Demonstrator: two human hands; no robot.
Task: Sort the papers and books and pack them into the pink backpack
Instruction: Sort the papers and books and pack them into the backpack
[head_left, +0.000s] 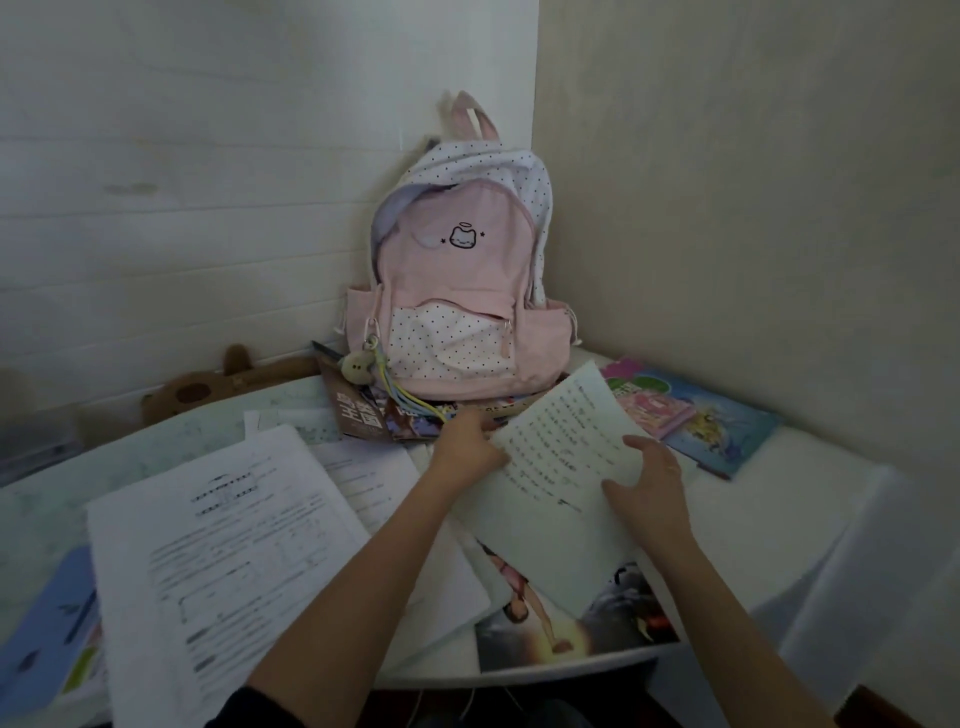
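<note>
Lying loose at left, unsorted: printed papers (223, 545) across table (831, 499). Left hand (470, 444) pinching sheet (561, 467) at its left edge; right hand (649, 493), fingers (613, 486) spread flat, steadying it, apparently for stacking. Standing behind against wall, top gaping: backpack (457, 291).
</note>
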